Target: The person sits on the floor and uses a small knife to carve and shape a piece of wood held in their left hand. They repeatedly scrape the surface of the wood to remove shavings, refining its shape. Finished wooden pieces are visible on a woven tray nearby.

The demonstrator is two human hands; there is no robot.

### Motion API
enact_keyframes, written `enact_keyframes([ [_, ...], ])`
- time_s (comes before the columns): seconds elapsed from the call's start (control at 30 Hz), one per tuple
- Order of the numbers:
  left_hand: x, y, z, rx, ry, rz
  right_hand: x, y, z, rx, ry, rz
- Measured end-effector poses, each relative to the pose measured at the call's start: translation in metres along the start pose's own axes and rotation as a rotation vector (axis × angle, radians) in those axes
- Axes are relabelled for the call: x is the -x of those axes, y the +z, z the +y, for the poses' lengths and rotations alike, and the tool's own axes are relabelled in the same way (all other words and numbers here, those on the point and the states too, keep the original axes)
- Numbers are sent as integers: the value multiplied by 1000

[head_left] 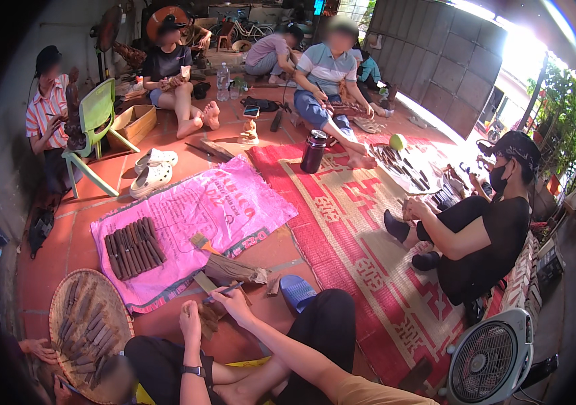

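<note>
My right hand (235,307) is closed around a slender dark tool (227,290), pen-like in shape; its exact kind does not show. Just left of it, my left hand (190,325) has its fingers curled together, and whatever they pinch is too small to make out. The two hands are apart, above my crossed legs. Brown wood pieces (209,322) lie on the floor between and beyond them. A flat greyish bar (203,282) and a brown, crumpled-looking bundle (235,271) lie just past my right hand.
A pink sack (186,202) carries rows of dark wooden sticks (134,248) and a brush (203,244). A round woven tray (58,304) of wooden-handled pieces stands left, beside another person's hand (39,349). A blue slipper (297,293), fan (483,361) and red mat (362,250) lie right. Several people sit around.
</note>
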State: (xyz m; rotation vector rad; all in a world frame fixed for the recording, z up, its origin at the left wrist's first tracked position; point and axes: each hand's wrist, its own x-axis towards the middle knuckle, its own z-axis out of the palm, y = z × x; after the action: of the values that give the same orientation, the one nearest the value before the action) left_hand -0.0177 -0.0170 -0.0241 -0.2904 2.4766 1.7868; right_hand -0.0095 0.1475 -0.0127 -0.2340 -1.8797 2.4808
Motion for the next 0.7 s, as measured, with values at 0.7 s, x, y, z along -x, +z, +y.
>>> enact_keyframes([
  [0.7,6,1,11,7,1,-8,-1,-2,3,12,7,18],
])
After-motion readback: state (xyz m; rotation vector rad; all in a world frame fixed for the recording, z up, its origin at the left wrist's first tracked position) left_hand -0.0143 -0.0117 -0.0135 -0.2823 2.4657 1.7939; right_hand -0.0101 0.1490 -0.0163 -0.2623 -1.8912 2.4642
